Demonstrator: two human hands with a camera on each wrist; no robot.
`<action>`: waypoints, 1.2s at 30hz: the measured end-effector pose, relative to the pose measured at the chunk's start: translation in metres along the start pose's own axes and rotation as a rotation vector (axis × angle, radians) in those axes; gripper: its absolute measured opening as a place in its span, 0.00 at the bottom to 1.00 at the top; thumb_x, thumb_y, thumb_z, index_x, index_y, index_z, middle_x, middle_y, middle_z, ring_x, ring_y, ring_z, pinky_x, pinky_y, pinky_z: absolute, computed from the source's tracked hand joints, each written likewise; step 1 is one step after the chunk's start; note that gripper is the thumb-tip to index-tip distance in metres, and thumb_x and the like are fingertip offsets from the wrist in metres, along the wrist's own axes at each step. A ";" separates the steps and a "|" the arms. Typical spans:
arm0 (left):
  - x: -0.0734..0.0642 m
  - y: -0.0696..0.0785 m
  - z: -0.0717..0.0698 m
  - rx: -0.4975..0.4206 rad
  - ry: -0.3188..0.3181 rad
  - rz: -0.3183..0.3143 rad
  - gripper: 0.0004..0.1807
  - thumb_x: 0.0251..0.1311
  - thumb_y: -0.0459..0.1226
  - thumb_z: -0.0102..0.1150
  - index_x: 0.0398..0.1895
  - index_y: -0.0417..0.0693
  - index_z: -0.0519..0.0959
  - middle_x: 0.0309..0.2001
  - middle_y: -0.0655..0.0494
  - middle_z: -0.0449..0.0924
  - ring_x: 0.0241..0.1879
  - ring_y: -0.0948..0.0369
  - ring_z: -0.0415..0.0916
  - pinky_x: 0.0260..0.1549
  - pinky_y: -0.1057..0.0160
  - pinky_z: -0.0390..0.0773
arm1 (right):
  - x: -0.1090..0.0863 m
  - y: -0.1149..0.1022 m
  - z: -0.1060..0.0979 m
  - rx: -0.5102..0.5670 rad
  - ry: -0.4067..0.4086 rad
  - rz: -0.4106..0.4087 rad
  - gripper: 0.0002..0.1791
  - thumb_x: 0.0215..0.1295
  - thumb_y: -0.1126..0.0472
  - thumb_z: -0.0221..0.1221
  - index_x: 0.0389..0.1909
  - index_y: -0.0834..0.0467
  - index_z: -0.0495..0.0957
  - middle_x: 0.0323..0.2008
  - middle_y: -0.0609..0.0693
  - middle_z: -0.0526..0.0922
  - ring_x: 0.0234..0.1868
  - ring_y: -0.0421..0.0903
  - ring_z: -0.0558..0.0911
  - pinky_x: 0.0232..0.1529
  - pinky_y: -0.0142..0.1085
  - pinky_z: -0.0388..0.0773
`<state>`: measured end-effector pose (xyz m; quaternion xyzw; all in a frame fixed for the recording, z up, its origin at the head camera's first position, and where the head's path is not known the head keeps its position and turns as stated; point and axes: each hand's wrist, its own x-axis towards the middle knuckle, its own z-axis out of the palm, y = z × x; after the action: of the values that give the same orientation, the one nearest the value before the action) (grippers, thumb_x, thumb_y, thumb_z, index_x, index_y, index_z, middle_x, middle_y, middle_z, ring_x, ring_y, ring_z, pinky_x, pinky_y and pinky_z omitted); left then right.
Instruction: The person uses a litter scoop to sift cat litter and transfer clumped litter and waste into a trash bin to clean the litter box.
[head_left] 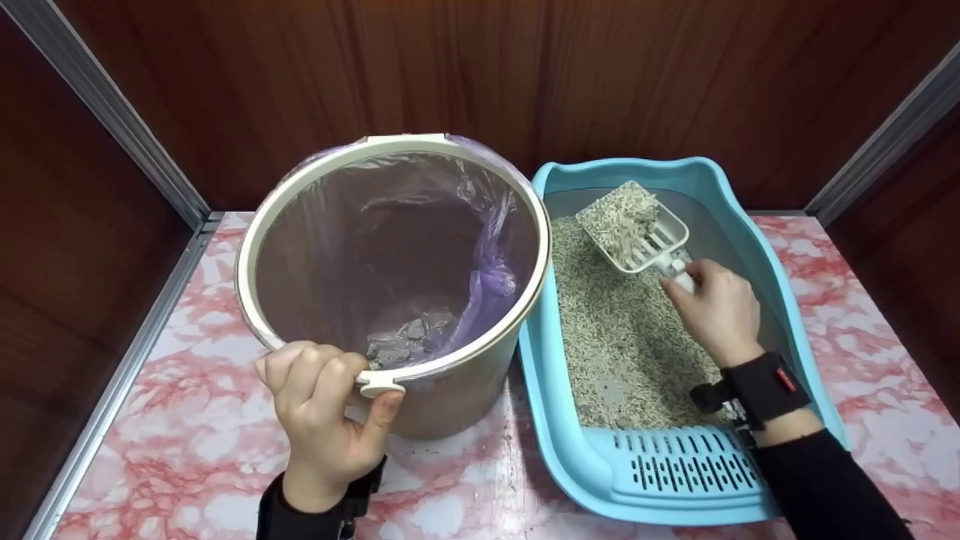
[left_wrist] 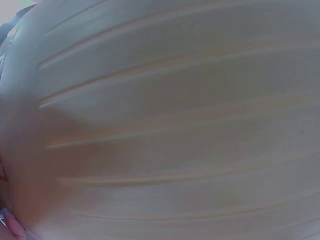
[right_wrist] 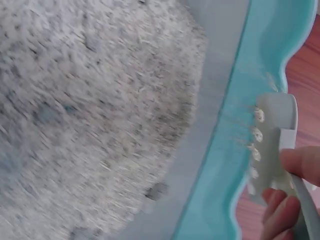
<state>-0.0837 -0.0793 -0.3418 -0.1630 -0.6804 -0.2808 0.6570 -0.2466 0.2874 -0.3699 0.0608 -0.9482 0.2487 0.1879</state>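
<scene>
My right hand [head_left: 716, 309] grips the handle of a white slotted litter scoop [head_left: 666, 255], heaped with pale pellets [head_left: 627, 217]. The scoop is above the blue litter box [head_left: 551, 420], whose floor is largely covered with pellet litter [head_left: 637, 345]. In the right wrist view, the scoop's underside [right_wrist: 275, 115] shows pellets in its slots. My left hand [head_left: 322, 405] grips the near rim of a round bin [head_left: 244, 277], fingers over the rim and thumb below a tab. A purple bag [head_left: 491, 285] lines the bin, and grey clumps [head_left: 409, 337] lie at its bottom. The bin's ribbed wall [left_wrist: 175, 100] fills the left wrist view.
Bin and box stand side by side on a red-and-white marbled surface [head_left: 187, 435]. A dark wooden panel [head_left: 480, 75] rises behind them, with metal-edged panels at both sides. The box has a perforated front step [head_left: 690, 465].
</scene>
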 end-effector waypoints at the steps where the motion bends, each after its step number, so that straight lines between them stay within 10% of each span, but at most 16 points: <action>1: 0.000 0.000 0.000 0.000 0.003 0.000 0.31 0.65 0.59 0.50 0.18 0.43 0.69 0.21 0.51 0.65 0.29 0.49 0.59 0.36 0.52 0.53 | -0.001 0.001 0.002 0.014 0.002 0.012 0.16 0.62 0.54 0.64 0.37 0.66 0.80 0.28 0.60 0.82 0.24 0.54 0.76 0.23 0.44 0.67; 14: 0.003 0.002 0.000 0.002 0.018 -0.001 0.31 0.65 0.59 0.50 0.17 0.43 0.68 0.21 0.51 0.64 0.28 0.49 0.59 0.35 0.52 0.53 | -0.005 0.009 0.012 0.054 -0.048 0.068 0.15 0.62 0.55 0.65 0.36 0.66 0.81 0.27 0.58 0.81 0.23 0.50 0.74 0.25 0.41 0.65; 22: 0.000 0.000 0.000 -0.009 0.012 -0.005 0.31 0.65 0.59 0.50 0.17 0.43 0.68 0.20 0.51 0.64 0.29 0.49 0.60 0.35 0.52 0.53 | -0.009 0.008 0.014 0.000 -0.117 0.011 0.23 0.68 0.50 0.59 0.17 0.56 0.65 0.13 0.46 0.60 0.15 0.44 0.59 0.18 0.37 0.52; 36: 0.001 0.000 0.001 -0.006 0.005 -0.003 0.30 0.65 0.60 0.50 0.18 0.43 0.69 0.21 0.51 0.64 0.29 0.49 0.59 0.37 0.52 0.52 | -0.010 0.008 0.009 -0.032 -0.180 -0.002 0.21 0.72 0.48 0.54 0.23 0.57 0.71 0.14 0.46 0.64 0.15 0.45 0.62 0.17 0.39 0.55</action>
<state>-0.0845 -0.0785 -0.3410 -0.1633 -0.6783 -0.2840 0.6578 -0.2425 0.2903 -0.3851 0.0808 -0.9651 0.2270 0.1030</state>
